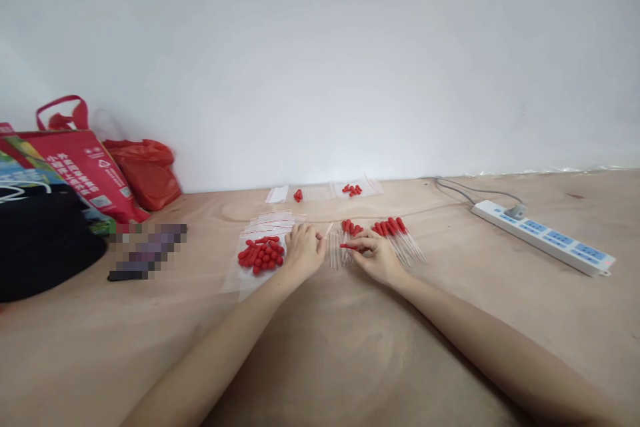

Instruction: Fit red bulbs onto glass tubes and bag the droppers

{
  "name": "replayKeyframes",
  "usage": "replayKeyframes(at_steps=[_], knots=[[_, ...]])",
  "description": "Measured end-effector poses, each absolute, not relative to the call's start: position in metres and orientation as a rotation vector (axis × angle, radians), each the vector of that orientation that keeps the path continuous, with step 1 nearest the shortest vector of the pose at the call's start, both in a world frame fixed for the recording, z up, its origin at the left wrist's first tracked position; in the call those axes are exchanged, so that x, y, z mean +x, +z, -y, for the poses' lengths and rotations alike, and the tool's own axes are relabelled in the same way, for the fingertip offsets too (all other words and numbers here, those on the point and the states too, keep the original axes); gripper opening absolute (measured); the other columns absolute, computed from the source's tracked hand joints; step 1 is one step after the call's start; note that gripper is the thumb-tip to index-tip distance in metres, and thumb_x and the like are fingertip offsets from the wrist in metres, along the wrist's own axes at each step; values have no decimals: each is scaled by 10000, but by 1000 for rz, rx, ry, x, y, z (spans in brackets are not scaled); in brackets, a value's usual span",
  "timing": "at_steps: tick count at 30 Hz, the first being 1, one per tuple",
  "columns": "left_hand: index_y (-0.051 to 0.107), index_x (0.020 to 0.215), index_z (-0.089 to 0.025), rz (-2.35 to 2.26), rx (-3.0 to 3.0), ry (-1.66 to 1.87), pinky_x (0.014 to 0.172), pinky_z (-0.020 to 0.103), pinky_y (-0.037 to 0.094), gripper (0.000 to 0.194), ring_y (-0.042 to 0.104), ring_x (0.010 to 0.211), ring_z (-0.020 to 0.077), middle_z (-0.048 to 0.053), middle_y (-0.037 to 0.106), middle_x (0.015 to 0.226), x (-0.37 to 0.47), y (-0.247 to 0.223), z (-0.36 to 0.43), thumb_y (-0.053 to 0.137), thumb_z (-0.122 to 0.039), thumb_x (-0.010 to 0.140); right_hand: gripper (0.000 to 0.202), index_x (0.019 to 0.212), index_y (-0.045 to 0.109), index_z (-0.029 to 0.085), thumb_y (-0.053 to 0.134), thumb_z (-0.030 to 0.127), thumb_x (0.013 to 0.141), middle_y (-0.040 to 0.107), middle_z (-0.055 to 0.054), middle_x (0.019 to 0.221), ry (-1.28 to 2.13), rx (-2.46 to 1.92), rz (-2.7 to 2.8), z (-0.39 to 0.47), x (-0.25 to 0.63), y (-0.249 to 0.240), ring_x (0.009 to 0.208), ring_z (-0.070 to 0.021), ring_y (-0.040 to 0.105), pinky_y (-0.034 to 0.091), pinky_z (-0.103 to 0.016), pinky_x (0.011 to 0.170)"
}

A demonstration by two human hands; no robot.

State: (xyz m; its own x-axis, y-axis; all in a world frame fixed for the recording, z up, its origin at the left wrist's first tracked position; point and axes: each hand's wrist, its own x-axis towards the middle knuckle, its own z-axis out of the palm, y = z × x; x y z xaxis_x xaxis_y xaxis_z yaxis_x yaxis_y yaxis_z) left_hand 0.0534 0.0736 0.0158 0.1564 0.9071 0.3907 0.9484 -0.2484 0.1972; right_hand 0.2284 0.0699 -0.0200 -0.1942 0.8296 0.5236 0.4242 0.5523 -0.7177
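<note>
My left hand (303,248) has its fingers curled in a pinch at a thin pale stick (329,229), whose upper end shows by the fingertips. Between the thumb and fingers of my right hand (376,256) is a small red bulb-shaped piece (347,246), pointing left. Below and between both hands lies a row of thin sticks (334,255). Just left of my left hand, a pile of red bulb-shaped pieces (261,256) rests on clear zip bags. Sticks with red tips (391,227) lie fanned beyond my right hand, and more red tips (350,227) are behind its fingers.
Near the wall are small clear bags (320,192) with red pieces and a white card (278,194). A power strip (544,237) with a plugged grey cable lies right. Leftward are a black hat (47,243), a blurred-out dark object (150,253) and red bags (143,170).
</note>
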Motion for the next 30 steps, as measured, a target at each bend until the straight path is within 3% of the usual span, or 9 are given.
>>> replayKeyframes(at_steps=[3,6,11,22,30], knots=[[513,810,-188,1620,-2476,-744,834,420,304,105,561,811,195,27,634,839,35,18,-54,409,-190,823,66,720,636,179,590,225,704,566,-27,710,531,-1021,1778,-67,226,-21,652,-130,537,449,-239,558],[515,820,-191,1425,-2544,-777,900,437,235,155,587,661,151,-9,655,734,16,9,-38,367,-151,843,118,827,618,169,558,219,739,547,-22,695,487,-1044,1809,-61,222,-21,603,-120,506,441,-252,560],[563,927,-218,1316,-2541,-870,923,409,230,222,618,726,151,18,689,831,3,-10,-28,357,-167,863,204,931,620,183,472,163,792,548,-51,795,450,-887,1994,-46,214,-19,753,-146,528,449,-288,693],[593,888,-187,1130,-2533,-972,909,375,246,210,611,710,127,8,675,787,6,-13,-29,400,-117,847,193,928,626,180,481,174,799,565,-60,824,497,-849,2046,-41,211,-22,751,-142,539,455,-281,684],[591,971,-216,1064,-2584,-931,856,365,248,278,594,698,117,10,662,798,3,-15,-30,368,-104,848,157,895,632,175,523,224,793,605,-56,818,602,-794,2045,-39,210,-18,740,-134,560,458,-261,685]])
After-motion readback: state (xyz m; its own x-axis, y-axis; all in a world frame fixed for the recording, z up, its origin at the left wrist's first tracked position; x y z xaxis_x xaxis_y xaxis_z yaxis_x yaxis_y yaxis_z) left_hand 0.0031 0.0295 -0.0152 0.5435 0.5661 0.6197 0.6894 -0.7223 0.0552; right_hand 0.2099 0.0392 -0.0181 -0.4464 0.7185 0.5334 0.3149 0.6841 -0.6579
